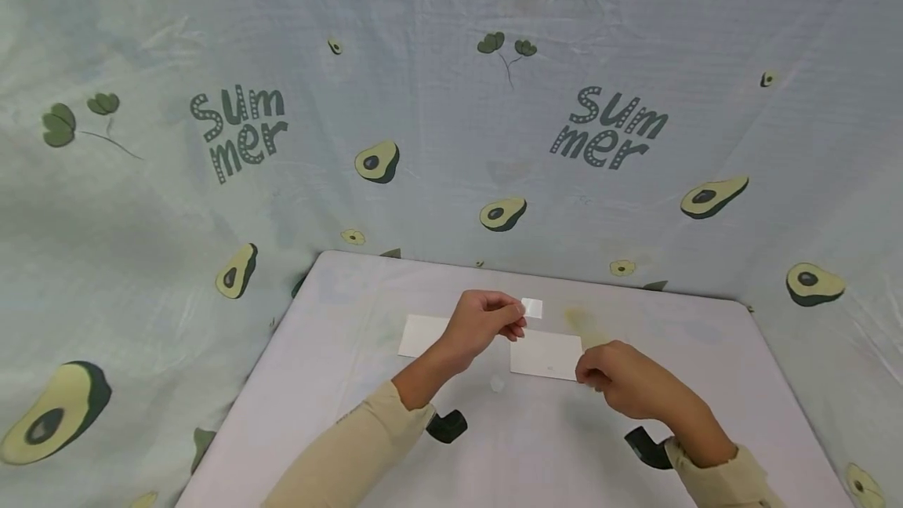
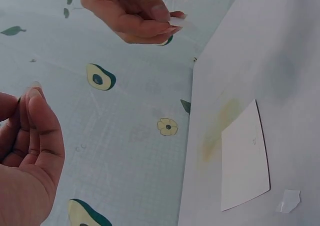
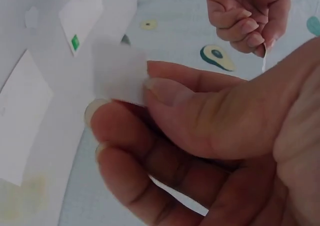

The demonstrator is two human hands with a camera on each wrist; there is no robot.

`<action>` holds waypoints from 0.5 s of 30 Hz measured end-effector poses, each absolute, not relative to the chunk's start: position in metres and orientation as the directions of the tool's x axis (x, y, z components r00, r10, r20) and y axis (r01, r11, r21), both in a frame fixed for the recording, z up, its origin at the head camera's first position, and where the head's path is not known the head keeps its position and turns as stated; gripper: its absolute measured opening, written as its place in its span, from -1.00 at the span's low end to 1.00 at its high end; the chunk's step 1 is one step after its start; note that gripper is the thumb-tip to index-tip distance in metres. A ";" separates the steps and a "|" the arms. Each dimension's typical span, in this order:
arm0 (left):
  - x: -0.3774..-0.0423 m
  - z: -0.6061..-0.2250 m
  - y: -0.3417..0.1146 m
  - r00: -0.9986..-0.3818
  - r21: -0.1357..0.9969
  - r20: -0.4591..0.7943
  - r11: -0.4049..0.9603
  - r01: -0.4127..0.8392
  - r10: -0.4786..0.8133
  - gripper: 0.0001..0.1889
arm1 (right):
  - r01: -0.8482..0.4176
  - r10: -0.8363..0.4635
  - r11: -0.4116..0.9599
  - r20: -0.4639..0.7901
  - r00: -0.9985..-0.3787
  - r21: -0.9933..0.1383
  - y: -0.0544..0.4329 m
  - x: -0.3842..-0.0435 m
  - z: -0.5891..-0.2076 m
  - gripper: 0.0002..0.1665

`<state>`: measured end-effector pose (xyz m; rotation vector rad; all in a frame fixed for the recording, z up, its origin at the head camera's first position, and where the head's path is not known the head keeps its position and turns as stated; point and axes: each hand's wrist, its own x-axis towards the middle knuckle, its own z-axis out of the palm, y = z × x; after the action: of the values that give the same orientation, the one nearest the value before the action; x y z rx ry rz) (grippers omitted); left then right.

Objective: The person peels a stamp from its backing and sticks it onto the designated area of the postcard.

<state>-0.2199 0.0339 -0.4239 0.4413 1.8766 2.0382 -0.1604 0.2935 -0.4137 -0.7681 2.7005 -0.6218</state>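
My left hand (image 1: 480,328) is raised over the table and pinches a small, thin white square (image 1: 532,308) by its edge. In the right wrist view that hand's square appears edge-on as a thin white strip (image 3: 264,61). My right hand (image 1: 624,379) pinches another small whitish square (image 3: 120,72) between thumb and forefinger, hidden in the head view. Below the hands lie two white cards. The right card (image 1: 546,355) has its right end beside my right hand. The left card (image 1: 422,335) is partly covered by my left hand and bears a small green square (image 3: 75,42).
A small scrap of whitish paper (image 1: 497,384) lies on the white table (image 1: 515,445), just in front of the right card. A yellowish stain (image 1: 582,320) marks the tabletop behind that card. Cloth printed with avocados (image 1: 437,100) hangs behind and beside the table.
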 end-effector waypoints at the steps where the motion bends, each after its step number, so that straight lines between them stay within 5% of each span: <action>1: -0.220 -0.424 0.034 -0.897 0.997 0.002 -0.074 -0.034 0.442 -0.77 | -0.425 -0.547 0.768 -0.147 -0.824 -0.479 0.294 -0.160 -0.414 -0.69; 6: -0.221 -0.424 0.034 -0.894 0.997 -0.003 -0.069 -0.038 0.448 -0.77 | -0.375 -0.533 0.761 -0.179 -0.827 -0.530 0.295 -0.159 -0.414 -0.75; 15: -0.219 -0.422 0.037 -0.895 0.997 -0.012 -0.065 -0.045 0.445 -0.76 | -0.439 -0.506 0.752 -0.004 -0.863 -0.491 0.291 -0.157 -0.416 -0.74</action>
<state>-0.2190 0.0370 -0.4223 0.4286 1.8786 2.0261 -0.1567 0.2908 -0.4157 -0.7620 2.8113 -0.7366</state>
